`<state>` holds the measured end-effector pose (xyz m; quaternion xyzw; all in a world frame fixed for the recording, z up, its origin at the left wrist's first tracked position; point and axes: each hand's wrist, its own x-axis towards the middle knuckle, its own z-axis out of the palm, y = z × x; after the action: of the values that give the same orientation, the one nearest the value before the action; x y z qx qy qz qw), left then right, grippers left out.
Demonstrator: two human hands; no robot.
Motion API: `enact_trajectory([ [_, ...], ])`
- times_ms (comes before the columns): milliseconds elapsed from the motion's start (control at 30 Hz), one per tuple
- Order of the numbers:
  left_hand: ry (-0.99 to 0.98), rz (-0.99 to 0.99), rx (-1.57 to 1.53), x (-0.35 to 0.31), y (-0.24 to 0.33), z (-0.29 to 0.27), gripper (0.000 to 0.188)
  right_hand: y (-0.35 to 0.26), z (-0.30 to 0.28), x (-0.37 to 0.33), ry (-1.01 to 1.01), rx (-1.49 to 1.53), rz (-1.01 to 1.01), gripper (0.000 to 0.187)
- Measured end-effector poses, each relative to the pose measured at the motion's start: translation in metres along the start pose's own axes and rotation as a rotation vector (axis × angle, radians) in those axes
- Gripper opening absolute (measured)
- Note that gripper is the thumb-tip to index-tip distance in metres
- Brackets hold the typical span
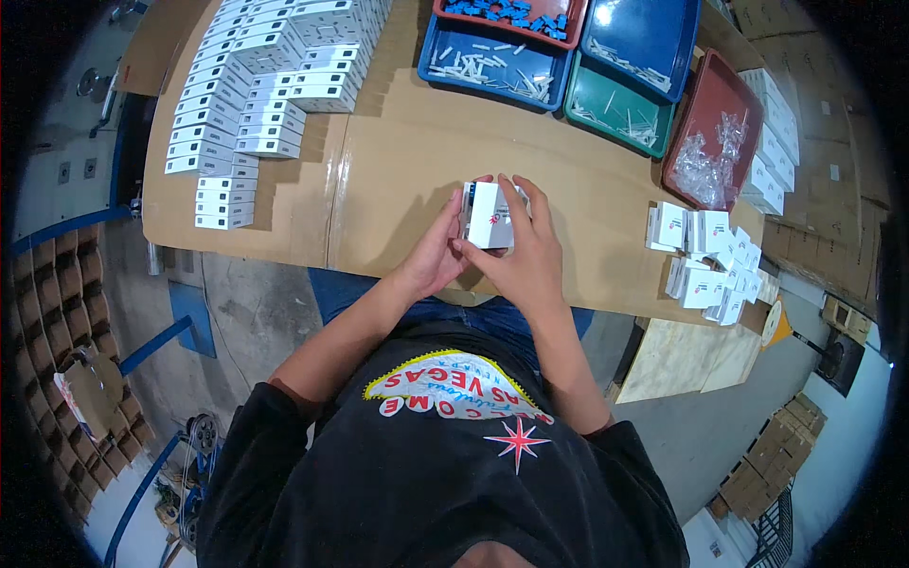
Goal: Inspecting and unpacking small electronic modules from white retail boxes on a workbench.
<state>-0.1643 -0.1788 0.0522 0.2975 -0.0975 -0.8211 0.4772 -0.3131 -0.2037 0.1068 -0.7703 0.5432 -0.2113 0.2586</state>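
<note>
A small white carton (488,220) is held between my two hands above the cardboard-covered table, near its front edge. My left hand (431,254) is closed along the carton's left side, with its fingers partly hidden behind it. My right hand (532,257) grips the other side, thumb at the lower edge and fingers over the top right. A bit of dark blue shows at the carton's left end, too small to make out.
Stacked white boxes (270,90) fill the table's far left. At the back stand a blue tray (445,80) with white sticks, a red tray (575,28) with blue pieces, and a green tray (615,133). Clear bags lie in another red tray (696,90). Loose white cartons (705,284) lie right.
</note>
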Motion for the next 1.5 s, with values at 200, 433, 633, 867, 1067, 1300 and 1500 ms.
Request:
enact_trajectory([
  [200, 0.016, 0.004, 0.012, 0.001, 0.001, 0.006, 0.065, 0.0, 0.001, -0.001, -0.028, -0.009, 0.019, 0.091],
  [433, 0.034, 0.057, 0.082, -0.001, 0.002, 0.012, 0.054, 0.001, 0.005, -0.006, -0.037, -0.022, 0.028, 0.097],
  [633, 0.038, 0.134, 0.173, -0.005, -0.003, 0.004, 0.059, 0.0, 0.011, -0.014, -0.017, 0.016, -0.021, 0.1],
  [867, 0.003, 0.196, 0.466, -0.023, 0.005, 0.007, 0.056, 0.002, -0.011, -0.028, 0.047, 0.211, -0.126, 0.119],
  [1067, -0.084, 0.242, 0.545, -0.043, 0.01, 0.026, 0.052, 0.015, -0.008, -0.046, 0.019, 0.523, -0.047, 0.12],
  [1300, -0.076, 0.25, 0.541, -0.044, 0.009, 0.033, 0.052, 0.009, -0.008, -0.048, 0.027, 0.504, -0.016, 0.114],
  [1500, -0.053, 0.227, 0.476, -0.045, 0.009, 0.033, 0.051, 0.009, -0.009, -0.046, 0.005, 0.429, -0.04, 0.115],
])
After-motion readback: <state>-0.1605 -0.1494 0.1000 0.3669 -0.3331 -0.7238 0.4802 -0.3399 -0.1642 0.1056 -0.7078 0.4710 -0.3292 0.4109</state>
